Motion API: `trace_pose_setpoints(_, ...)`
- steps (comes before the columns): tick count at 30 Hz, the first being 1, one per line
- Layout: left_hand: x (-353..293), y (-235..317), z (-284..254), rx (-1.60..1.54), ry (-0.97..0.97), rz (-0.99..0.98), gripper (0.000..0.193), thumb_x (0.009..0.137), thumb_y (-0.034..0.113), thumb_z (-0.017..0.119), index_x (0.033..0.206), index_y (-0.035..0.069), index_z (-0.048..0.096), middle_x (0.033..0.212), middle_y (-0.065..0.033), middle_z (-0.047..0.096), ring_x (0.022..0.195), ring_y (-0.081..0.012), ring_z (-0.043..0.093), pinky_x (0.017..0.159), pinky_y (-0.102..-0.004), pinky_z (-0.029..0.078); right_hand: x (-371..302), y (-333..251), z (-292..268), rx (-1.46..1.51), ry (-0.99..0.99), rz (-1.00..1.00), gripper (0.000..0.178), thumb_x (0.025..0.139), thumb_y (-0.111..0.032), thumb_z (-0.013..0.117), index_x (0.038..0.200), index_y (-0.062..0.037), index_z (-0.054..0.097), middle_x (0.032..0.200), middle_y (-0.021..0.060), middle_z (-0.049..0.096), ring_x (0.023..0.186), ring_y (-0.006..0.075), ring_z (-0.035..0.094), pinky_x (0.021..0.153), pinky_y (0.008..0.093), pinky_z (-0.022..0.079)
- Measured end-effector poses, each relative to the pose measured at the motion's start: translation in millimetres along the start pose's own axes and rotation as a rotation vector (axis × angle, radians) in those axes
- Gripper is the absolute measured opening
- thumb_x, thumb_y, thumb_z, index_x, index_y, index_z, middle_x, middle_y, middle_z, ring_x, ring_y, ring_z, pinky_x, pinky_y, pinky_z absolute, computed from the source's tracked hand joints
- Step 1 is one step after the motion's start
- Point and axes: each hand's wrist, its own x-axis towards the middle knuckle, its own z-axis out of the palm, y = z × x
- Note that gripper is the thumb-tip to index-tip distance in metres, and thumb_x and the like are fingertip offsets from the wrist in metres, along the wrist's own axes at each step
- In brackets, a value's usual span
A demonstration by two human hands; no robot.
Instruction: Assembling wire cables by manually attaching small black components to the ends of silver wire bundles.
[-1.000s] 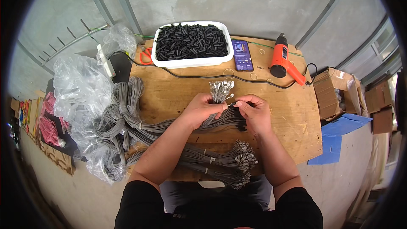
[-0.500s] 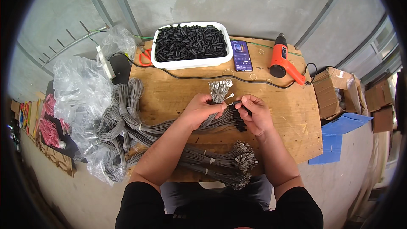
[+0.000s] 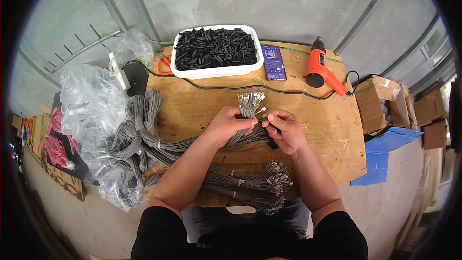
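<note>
My left hand (image 3: 230, 126) is closed around a bundle of thin grey wires, whose metal terminals (image 3: 250, 100) fan out above the fist. One wire end (image 3: 261, 110) sticks out apart from the rest. Between the thumb and fingers of my right hand (image 3: 288, 131) is a short black tube (image 3: 269, 123), pointing at the left fingertips and touching or nearly touching them. Whether a wire runs inside the tube is hidden. Black sleeved ends (image 3: 273, 143) of grey wires lie under my hands. Closer to me rest more tied wires with bare terminals (image 3: 279, 180).
A white tub (image 3: 216, 72) heaped with black tubes stands at the back, beside a phone (image 3: 275, 62). A red heat gun (image 3: 316, 70) with a black cable lies at the right. Coiled grey wires (image 3: 139, 115) and clear plastic bags (image 3: 86, 101) crowd the left.
My right hand has shifted slightly left, bringing the black tube up against the left fingertips. My left hand and its bundle have stayed almost in place.
</note>
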Motion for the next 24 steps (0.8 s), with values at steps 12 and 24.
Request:
trace_pose_setpoints(12, 0.8, -1.5, -0.4, -0.023, 0.002, 0.002, 0.017, 0.088, 0.013, 0.073, 0.092, -0.002, 0.066, 0.073, -0.0046, 0.063, 0.067, -0.0124, 0.057, 0.064, -0.0266, 0.045, -2.0, -5.9, 2.3, 0.038, -0.042, 0.014, 0.016, 0.096, -0.013, 0.066, 0.102, 0.0026, 0.066, 0.086, 0.0095, 0.069, 0.061, 0.0074, 0.049, 0.046, 0.0172, 0.031)
trace_pose_setpoints(24, 3.3, -8.5, -2.6, 0.154, 0.059, 0.055, 0.019, 0.088, 0.014, 0.076, 0.096, -0.003, 0.071, 0.08, -0.0027, 0.067, 0.072, -0.0079, 0.059, 0.066, -0.0233, 0.047, -0.2, -11.1, -4.7, -0.12, 0.085, -0.13, 0.014, 0.096, -0.012, 0.066, 0.101, 0.0015, 0.068, 0.081, 0.0057, 0.068, 0.058, 0.005, 0.048, 0.044, 0.0175, 0.03)
